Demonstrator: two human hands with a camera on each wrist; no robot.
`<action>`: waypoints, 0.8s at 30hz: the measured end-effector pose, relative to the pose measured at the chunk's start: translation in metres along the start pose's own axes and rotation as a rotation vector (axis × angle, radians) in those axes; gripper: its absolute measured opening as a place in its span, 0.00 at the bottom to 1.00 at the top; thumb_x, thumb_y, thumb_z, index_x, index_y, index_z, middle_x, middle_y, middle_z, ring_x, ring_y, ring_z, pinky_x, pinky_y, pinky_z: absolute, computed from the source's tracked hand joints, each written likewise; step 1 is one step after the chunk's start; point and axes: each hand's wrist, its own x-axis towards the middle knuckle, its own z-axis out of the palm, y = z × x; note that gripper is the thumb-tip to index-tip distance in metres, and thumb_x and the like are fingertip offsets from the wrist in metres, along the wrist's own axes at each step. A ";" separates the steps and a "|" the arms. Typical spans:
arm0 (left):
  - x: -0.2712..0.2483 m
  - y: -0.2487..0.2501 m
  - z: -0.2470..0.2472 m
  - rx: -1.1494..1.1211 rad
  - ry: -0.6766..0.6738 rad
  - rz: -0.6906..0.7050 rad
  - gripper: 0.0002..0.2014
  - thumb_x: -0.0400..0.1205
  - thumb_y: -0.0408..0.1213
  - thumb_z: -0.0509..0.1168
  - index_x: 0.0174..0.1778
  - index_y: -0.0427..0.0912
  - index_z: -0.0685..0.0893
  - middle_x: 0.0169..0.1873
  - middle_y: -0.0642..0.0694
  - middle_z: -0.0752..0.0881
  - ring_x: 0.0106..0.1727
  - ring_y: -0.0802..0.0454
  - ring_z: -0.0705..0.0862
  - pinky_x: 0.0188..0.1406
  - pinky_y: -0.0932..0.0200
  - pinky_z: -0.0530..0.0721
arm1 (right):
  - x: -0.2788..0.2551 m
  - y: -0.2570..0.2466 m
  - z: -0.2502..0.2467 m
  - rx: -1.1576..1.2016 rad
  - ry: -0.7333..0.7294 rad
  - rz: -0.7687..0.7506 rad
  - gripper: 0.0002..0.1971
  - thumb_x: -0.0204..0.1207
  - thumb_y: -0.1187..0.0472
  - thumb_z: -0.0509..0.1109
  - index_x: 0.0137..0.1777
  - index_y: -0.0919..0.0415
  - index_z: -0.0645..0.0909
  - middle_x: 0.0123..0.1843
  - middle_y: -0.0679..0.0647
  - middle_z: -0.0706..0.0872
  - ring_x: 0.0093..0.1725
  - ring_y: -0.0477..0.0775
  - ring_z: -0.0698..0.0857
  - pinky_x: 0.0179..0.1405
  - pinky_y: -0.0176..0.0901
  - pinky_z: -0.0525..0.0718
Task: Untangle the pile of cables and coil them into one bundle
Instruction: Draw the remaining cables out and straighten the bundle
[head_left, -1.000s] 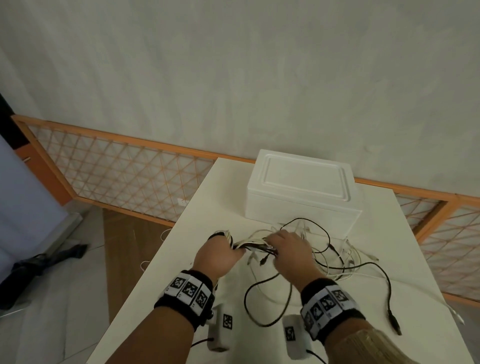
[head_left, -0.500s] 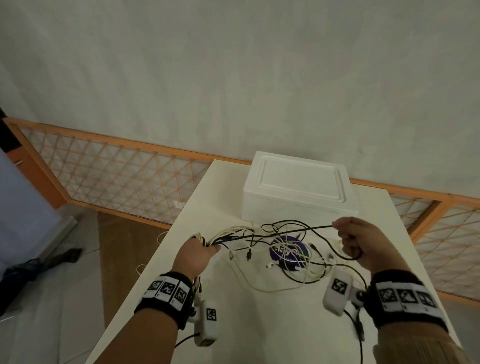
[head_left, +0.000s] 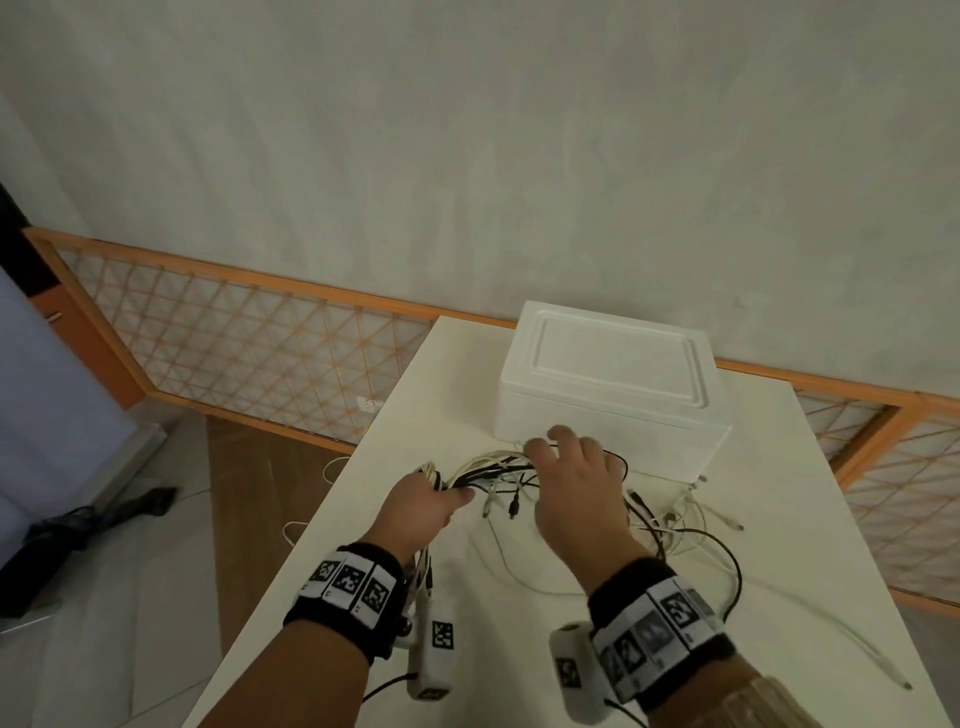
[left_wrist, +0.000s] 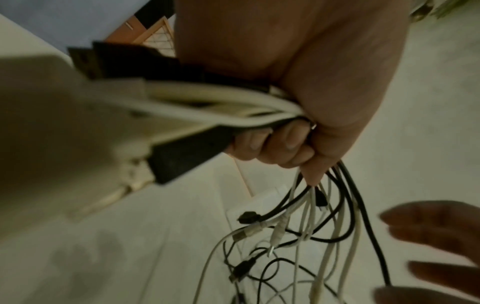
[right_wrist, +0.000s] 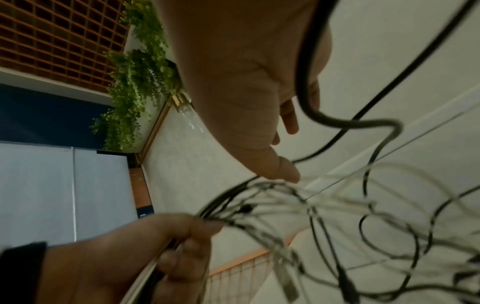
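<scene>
A tangle of black and white cables (head_left: 498, 470) lies on the white table (head_left: 795, 499) in front of a foam box. My left hand (head_left: 423, 501) grips one gathered end of the cables in a fist; the left wrist view shows the fingers (left_wrist: 285, 144) curled round white and black strands, with plugs (left_wrist: 249, 217) dangling below. My right hand (head_left: 571, 470) hovers over the tangle just right of the left hand, fingers spread. In the right wrist view the right hand (right_wrist: 259, 102) is open, a black cable (right_wrist: 324, 119) looping across it. Loose strands (head_left: 680, 525) trail right.
A white foam box (head_left: 613, 374) with its lid on stands at the back of the table, touching the cables. A thin white cable (head_left: 831, 623) runs to the front right. The table's left edge is close to my left hand. An orange lattice fence (head_left: 234, 338) runs behind.
My right hand, out to the right pulling a black cable half a second ago, has let go and swung back left over the tangle. The left hand keeps its grip.
</scene>
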 end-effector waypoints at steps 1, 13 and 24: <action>-0.003 0.005 -0.003 -0.081 -0.006 0.005 0.16 0.76 0.40 0.73 0.30 0.41 0.73 0.14 0.52 0.70 0.17 0.53 0.67 0.23 0.61 0.65 | 0.000 -0.005 0.004 0.006 0.032 0.006 0.31 0.61 0.70 0.68 0.67 0.52 0.75 0.69 0.58 0.75 0.60 0.65 0.79 0.57 0.60 0.77; -0.011 0.049 -0.054 -0.457 0.095 0.132 0.16 0.78 0.30 0.69 0.25 0.43 0.74 0.19 0.47 0.65 0.19 0.52 0.62 0.23 0.59 0.62 | -0.010 0.072 0.013 0.274 -0.309 0.479 0.05 0.75 0.58 0.63 0.38 0.51 0.77 0.41 0.51 0.85 0.39 0.53 0.80 0.35 0.39 0.72; -0.006 0.155 -0.096 -0.771 0.084 0.372 0.12 0.77 0.30 0.66 0.27 0.41 0.77 0.17 0.51 0.70 0.16 0.56 0.64 0.22 0.58 0.61 | -0.053 0.093 0.065 0.568 -0.614 0.338 0.29 0.68 0.40 0.75 0.67 0.50 0.76 0.57 0.50 0.81 0.51 0.47 0.80 0.44 0.35 0.73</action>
